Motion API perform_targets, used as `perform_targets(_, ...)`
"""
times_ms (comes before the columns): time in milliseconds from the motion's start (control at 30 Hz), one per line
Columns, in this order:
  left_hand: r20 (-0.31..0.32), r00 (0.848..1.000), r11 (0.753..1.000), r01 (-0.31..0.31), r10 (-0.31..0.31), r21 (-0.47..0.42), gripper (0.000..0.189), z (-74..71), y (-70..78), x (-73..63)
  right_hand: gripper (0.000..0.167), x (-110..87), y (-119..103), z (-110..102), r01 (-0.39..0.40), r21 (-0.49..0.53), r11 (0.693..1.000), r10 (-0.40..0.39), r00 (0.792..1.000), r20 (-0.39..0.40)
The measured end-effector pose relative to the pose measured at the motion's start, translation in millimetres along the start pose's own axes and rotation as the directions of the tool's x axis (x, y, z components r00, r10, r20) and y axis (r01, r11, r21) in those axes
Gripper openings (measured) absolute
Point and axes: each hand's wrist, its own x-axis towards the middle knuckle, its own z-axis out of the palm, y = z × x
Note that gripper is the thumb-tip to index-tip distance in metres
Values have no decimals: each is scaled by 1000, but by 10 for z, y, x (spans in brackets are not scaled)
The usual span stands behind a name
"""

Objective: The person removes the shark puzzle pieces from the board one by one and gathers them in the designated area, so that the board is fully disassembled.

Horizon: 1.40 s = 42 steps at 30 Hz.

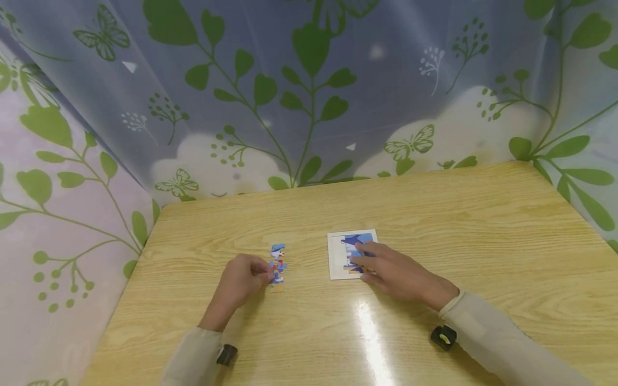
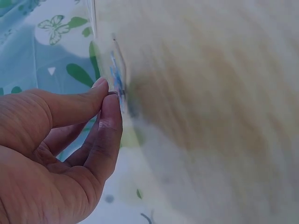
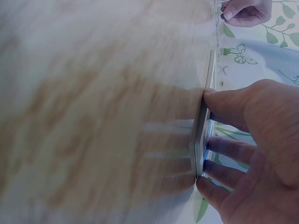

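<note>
My left hand [image 1: 243, 279] pinches a small puzzle piece between thumb and index finger, its dark edge showing at the fingertips in the left wrist view. Those fingertips are at the lower part of a narrow column of colourful jigsaw pieces [image 1: 278, 251], printed in blue, white, red and yellow. To the right lies a white-framed puzzle board [image 1: 336, 262], its picture partly filled with a blue sea scene and a bare strip on the left. Over the board's right side rests my right hand [image 1: 398, 273], fingers spread and lightly bent, the thumb at the near edge. It hides part of the picture.
The pieces and board lie on a wood-grain table [image 1: 299, 332], with a bright reflection in front of the board. A patterned curtain [image 1: 270, 107] with green leaves and butterflies hangs behind the far edge and at the sides. Each wrist wears a black strap.
</note>
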Motion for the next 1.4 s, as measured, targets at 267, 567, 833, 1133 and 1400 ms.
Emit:
perform_targets(267,27,999,997,-45,46,-56,7,61,182,120,41,3,-10,-5,6,-9,1000,-6,1000,-4)
perform_targets(567,54,986,987,-154,156,-39,5,241,458,330,40,10,-17,-8,6,-14,1000,-7,1000,-4)
perform_targets(833,82,977,980,-191,196,-63,4,459,698,520,40,18,-9,-1,-6,-21,1000,6,1000,7)
perform_targets(1133,109,978,982,-172,179,-74,7,678,950,671,39,17,-13,-17,-4,-34,999,4,1000,4)
perform_targets(1400,86,979,983,-180,183,-35,7,786,1033,739,39,20,-18,-25,9,-24,1000,-9,1000,1)
